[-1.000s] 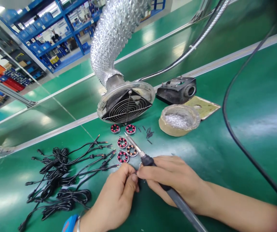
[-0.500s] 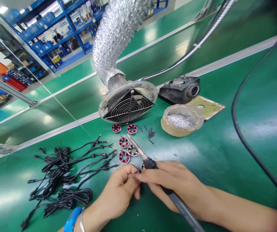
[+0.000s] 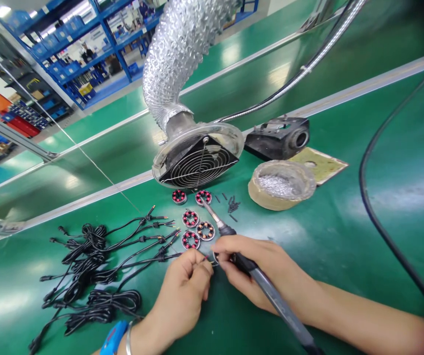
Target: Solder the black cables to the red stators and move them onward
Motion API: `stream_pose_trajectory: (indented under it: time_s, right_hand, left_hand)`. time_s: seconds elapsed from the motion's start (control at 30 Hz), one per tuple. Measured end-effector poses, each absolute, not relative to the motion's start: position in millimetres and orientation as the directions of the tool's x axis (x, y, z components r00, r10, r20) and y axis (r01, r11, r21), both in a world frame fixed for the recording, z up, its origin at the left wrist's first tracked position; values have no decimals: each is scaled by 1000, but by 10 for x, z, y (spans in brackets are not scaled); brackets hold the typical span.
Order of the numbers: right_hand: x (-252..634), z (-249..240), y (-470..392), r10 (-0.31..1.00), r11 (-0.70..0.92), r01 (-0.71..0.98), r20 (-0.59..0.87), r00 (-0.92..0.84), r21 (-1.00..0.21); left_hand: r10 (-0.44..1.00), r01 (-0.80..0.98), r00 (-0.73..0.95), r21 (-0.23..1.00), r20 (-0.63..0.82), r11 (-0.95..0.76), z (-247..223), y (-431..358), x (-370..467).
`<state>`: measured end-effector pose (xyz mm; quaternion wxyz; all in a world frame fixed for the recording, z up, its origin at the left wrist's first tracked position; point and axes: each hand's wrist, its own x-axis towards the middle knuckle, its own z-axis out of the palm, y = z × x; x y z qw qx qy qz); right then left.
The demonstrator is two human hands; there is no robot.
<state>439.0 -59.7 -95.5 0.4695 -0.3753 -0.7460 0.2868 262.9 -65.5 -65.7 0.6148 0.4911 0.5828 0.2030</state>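
Observation:
My right hand (image 3: 267,268) is wrapped round the dark handle of a soldering iron (image 3: 271,288), whose metal tip points up and left at the ring-shaped coils. Fingers of my left hand (image 3: 188,286) are pinched on the thin end of a black cable, with small wires showing at the fingertips. Between both hands a further ring (image 3: 215,257) is mostly hidden by my right fingers. Several ringed coils with red windings (image 3: 190,240) and one with copper windings (image 3: 205,230) lie just beyond. Bundled black cables (image 3: 93,266) lie left of my left hand.
Behind the coils stands a fume extractor (image 3: 199,162) with a silver duct (image 3: 175,59). A bowl of metallic material (image 3: 282,197), a black iron holder (image 3: 278,140) and small black tubes (image 3: 233,204) are right of it. A black cord (image 3: 372,207) curves at the right.
My right hand and the iron have shifted slightly, and its fingers have moved apart from my left fingertips. Thin wires now show between the hands.

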Motion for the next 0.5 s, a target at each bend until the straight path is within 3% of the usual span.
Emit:
stream_pose_trajectory:
  time_s: [0.27,0.5]
  right_hand:
    - [4423,-931,-612,795,605,308,533,-290,-734]
    - [4677,-621,-639,737,675,347,607,-297,-650]
  left_hand:
    - [827,322,216,838,-519,441,-655,-657,2646]
    - [822,295,223,840,-524,456,-636,-645,2660]
